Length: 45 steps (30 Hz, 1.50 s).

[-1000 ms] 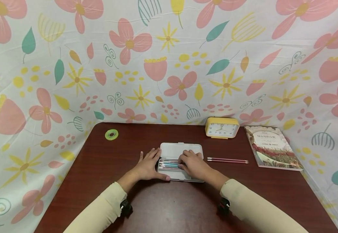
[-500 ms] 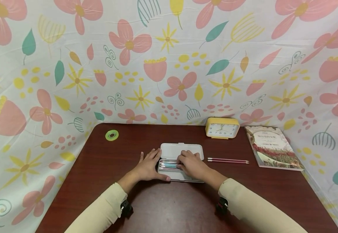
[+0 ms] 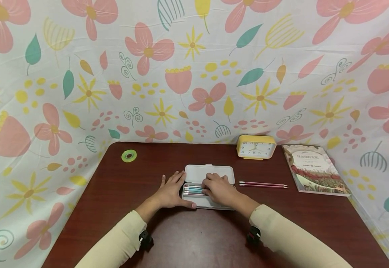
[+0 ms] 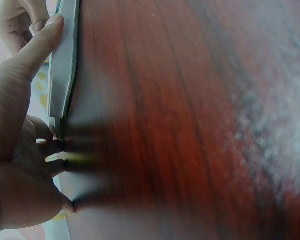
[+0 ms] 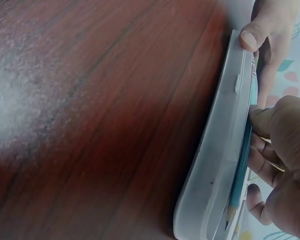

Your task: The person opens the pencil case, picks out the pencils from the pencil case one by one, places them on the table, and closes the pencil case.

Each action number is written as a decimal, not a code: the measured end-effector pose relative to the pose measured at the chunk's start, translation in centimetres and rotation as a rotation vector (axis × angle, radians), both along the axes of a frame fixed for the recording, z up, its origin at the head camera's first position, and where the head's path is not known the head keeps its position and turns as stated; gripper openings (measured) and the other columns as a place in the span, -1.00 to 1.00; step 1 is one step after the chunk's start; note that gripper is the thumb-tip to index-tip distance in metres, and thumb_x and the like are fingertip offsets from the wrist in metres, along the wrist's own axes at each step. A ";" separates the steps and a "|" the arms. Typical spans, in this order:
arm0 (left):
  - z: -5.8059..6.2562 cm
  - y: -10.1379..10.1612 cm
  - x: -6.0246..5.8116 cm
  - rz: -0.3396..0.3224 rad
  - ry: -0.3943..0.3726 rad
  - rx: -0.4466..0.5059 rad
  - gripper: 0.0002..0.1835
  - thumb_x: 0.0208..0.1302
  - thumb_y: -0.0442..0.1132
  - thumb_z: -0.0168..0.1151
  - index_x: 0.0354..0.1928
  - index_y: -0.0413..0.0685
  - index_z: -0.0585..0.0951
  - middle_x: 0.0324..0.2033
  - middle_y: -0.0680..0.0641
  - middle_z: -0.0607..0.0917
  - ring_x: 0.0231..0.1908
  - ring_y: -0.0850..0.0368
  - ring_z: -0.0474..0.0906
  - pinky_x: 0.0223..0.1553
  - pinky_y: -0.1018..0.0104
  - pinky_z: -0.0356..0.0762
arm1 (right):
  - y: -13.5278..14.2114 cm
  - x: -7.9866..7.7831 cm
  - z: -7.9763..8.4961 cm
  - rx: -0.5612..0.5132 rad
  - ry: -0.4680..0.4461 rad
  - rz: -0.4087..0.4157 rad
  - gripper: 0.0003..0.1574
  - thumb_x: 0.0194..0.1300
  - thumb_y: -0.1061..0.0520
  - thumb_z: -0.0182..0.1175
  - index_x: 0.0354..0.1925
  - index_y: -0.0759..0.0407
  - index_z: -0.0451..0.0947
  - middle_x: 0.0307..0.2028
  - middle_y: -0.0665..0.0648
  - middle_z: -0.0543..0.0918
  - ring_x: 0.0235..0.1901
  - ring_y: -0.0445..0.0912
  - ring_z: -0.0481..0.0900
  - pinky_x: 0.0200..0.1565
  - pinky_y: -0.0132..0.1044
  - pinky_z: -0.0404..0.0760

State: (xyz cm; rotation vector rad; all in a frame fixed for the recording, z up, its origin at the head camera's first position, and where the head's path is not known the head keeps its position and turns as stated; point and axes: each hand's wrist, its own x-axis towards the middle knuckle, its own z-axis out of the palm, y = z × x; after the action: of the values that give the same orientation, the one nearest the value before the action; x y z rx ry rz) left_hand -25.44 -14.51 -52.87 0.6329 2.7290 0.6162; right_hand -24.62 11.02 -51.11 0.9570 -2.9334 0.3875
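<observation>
A white pencil case (image 3: 203, 201) lies with its lid (image 3: 211, 171) folded back on the dark wooden table. Several pencils (image 3: 191, 190) with pale ends lie side by side in its back part. My left hand (image 3: 170, 192) steadies the case at its left end, thumb along the front edge and the other fingers extended on the far side. Over the right half of the case, my right hand (image 3: 220, 190) reaches in with bent fingers. In the right wrist view its thumb and fingers pinch a teal pencil (image 5: 242, 160), whose sharpened tip points toward the case's right end.
Two red pencils (image 3: 262, 184) lie right of the case. A yellow alarm clock (image 3: 256, 147) stands at the back, beside a book (image 3: 315, 169) on the right. A green roll of tape (image 3: 128, 155) lies at the back left. Floral cloth (image 3: 194, 74) hangs behind the table.
My right hand has shifted slightly left over the case. My left hand, the case and the things around it stay where they were.
</observation>
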 end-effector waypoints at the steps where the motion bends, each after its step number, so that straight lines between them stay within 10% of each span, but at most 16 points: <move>1: 0.0 0.0 0.1 0.000 -0.002 0.001 0.51 0.11 0.56 0.54 0.81 -0.11 -0.03 0.80 -0.17 0.04 0.81 -0.19 -0.14 0.69 -0.54 -0.34 | -0.1 0.0 0.0 -0.001 -0.002 -0.002 -0.89 0.54 0.03 0.43 -0.18 0.00 0.73 -0.19 -0.02 0.63 -0.14 -0.06 0.57 -0.17 0.01 0.49; 11: -1.5 -0.6 -0.6 -0.017 0.006 0.098 0.63 -0.06 0.78 0.40 0.81 -0.10 0.00 0.80 -0.19 0.06 0.80 -0.25 -0.14 0.64 -0.61 -0.40 | -0.5 -0.2 0.2 -0.022 -0.034 -0.009 -0.92 0.55 0.07 0.42 -0.07 0.03 0.78 -0.18 0.00 0.68 -0.13 -0.07 0.58 -0.15 0.01 0.50; 28: -0.1 -0.4 0.1 -0.021 -0.011 0.065 0.55 0.09 0.70 0.41 0.81 -0.15 -0.03 0.80 -0.22 0.03 0.81 -0.23 -0.15 0.66 -0.57 -0.40 | -2.1 -0.7 0.0 -0.034 -0.010 0.035 -0.90 0.55 0.02 0.42 -0.12 0.01 0.78 -0.14 0.01 0.72 -0.11 0.01 0.60 -0.10 0.22 0.53; 45: -0.2 -0.3 0.0 -0.009 -0.037 0.083 0.60 0.00 0.70 0.47 0.81 -0.13 -0.04 0.81 -0.19 0.02 0.81 -0.24 -0.17 0.67 -0.56 -0.41 | 2.2 -0.2 0.4 0.001 0.272 0.064 -0.96 0.46 0.00 0.51 -0.20 -0.12 0.82 -0.28 -0.08 0.55 -0.23 -0.12 0.43 -0.10 0.09 0.48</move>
State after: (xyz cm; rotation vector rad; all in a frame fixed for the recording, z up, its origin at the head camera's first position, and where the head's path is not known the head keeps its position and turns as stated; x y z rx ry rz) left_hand -25.41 -14.85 -53.08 0.6464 2.6770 0.7345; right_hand -24.84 13.23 -50.71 1.0166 -2.6647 0.2359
